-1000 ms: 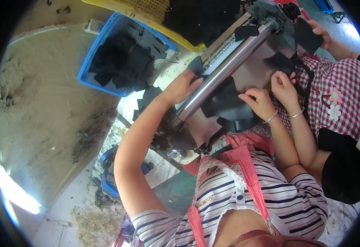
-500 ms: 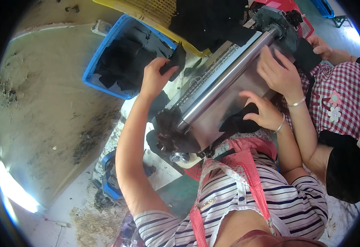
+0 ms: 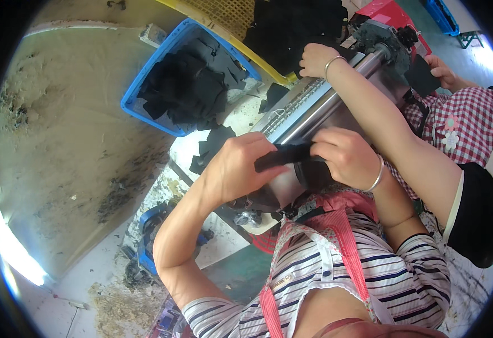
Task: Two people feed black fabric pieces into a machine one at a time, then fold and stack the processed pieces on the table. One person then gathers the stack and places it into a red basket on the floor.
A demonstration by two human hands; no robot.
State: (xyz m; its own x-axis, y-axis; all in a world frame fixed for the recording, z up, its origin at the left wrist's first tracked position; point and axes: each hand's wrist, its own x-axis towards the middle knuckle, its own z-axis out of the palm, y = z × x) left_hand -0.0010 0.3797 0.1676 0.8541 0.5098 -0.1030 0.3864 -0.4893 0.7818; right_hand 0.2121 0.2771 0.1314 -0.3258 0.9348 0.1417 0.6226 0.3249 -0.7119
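A dark black piece of sheet material (image 3: 289, 156), fabric or leather, is stretched between my hands over the near end of a machine with a shiny metal roller (image 3: 330, 102). My left hand (image 3: 246, 163) pinches its left end between thumb and fingers. At the other end, the bent fingers of my right hand (image 3: 345, 159) close on it. Another dark piece (image 3: 315, 176) hangs just below my right hand, in front of the metal plate; whether that hand holds it too is unclear.
Left of the machine is a blue bin (image 3: 129, 101) of black pieces (image 3: 184, 87). A yellow crate (image 3: 224, 12) lies behind. A co-worker's hand (image 3: 317, 60) reaches across the machine's far side; the other (image 3: 441, 73) holds a black piece. A blue tool (image 3: 148, 239) lies lower left.
My left hand has come from the bin to the roller, bringing a black piece. My right hand has shifted left and closed on it. The co-worker's arm has stretched farther across the machine.
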